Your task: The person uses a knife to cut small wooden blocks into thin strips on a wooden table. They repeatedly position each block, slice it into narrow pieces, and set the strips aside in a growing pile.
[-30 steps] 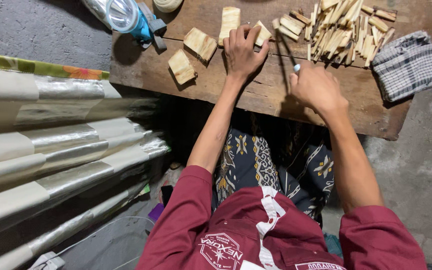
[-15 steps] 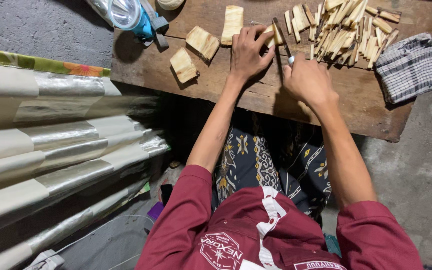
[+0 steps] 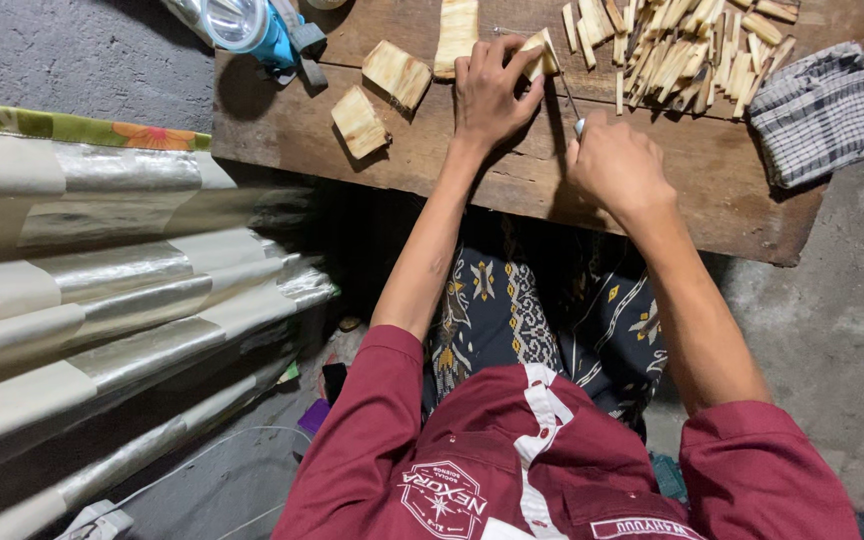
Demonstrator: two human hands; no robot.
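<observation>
Left hand (image 3: 487, 95) pinning wood block (image 3: 540, 52), right hand (image 3: 617, 165) gripping knife (image 3: 572, 105) — wooden board (image 3: 512, 170)

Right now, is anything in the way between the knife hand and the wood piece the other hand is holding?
Nothing visible: the right hand with its knife sits just beside the wood piece held by the left hand.

A worn wooden table (image 3: 512, 170) stands on grey concrete floor (image 3: 72, 60) in dim light.

Wooden board (image 3: 512, 170) bears wood blocks (image 3: 395, 72), sticks (image 3: 687, 50), cloth (image 3: 822, 112)
</observation>
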